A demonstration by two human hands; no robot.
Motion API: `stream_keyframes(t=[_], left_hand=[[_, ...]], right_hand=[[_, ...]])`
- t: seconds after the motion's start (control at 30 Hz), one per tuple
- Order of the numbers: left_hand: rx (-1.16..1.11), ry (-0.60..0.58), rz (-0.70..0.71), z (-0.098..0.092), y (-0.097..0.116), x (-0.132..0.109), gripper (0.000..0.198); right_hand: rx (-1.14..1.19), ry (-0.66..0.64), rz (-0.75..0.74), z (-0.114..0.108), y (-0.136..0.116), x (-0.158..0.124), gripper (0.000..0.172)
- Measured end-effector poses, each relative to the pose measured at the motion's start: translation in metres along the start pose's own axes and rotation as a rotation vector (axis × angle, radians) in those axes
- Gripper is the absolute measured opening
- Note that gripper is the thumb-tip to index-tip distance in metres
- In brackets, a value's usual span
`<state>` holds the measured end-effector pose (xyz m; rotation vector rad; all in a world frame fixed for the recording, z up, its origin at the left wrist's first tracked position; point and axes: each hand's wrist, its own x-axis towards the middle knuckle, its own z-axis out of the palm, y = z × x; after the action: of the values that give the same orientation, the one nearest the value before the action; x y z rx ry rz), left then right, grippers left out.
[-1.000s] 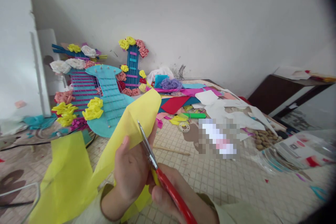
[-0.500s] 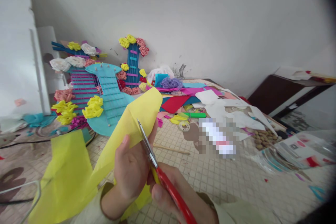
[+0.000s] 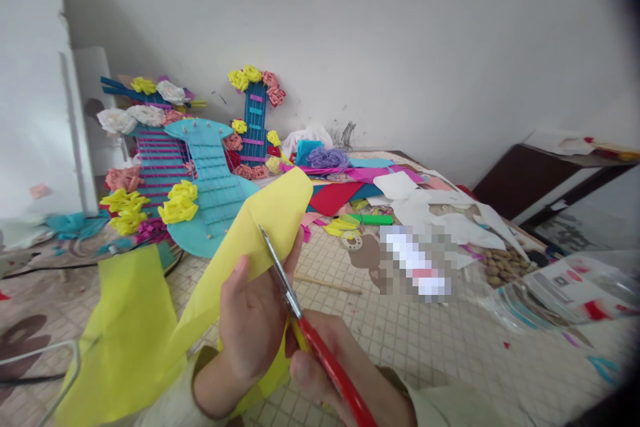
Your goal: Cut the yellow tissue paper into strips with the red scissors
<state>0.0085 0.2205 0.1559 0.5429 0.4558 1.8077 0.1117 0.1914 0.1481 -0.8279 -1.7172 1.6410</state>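
My left hand (image 3: 253, 327) grips a folded length of yellow paper (image 3: 273, 210), thumb in front and fingers mostly behind it. One part of the paper slants up past the thumb, while a wide sheet spreads down to the lower left. In my right hand (image 3: 345, 353) is a pair of scissors (image 3: 331, 363) with red handles. Their metal blades lie across the paper's lower right edge, the tip over its face, beside the left fingers. The blades look nearly closed; whether paper is between them I cannot make out.
Blue string-instrument shapes (image 3: 213, 177) with paper flowers stand against the wall on the left. Coloured sheets (image 3: 335, 199), purple yarn (image 3: 327, 158) and white scraps (image 3: 457, 230) cover the table's back. A green-handled tool (image 3: 375, 219), a thin stick (image 3: 330, 284), nuts (image 3: 503, 265) and a clear container (image 3: 555, 287) lie nearer.
Hardly anything differs. The scissors' tip has shifted very slightly left across the yellow paper, and the whole view has moved a touch. Both hands keep their grips.
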Motion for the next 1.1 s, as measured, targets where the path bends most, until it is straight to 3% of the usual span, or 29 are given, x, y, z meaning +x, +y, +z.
stream_keyframes(t=[0.37, 0.67, 1.1], left_hand=[[0.026, 0.017, -0.005, -0.0013, 0.0003, -0.0008, 0.031], [0.035, 0.010, 0.010, -0.0025, -0.0015, 0.0006, 0.032], [-0.023, 0.063, -0.007, 0.0002, -0.0019, 0.0003, 0.031]], right_hand=[[0.037, -0.032, 0.044, -0.0017, 0.0027, 0.0008, 0.060], [0.079, 0.009, 0.176, -0.0010, 0.0010, 0.0001, 0.067], [0.105, 0.015, 0.161, 0.0001, -0.0016, 0.0004, 0.067]])
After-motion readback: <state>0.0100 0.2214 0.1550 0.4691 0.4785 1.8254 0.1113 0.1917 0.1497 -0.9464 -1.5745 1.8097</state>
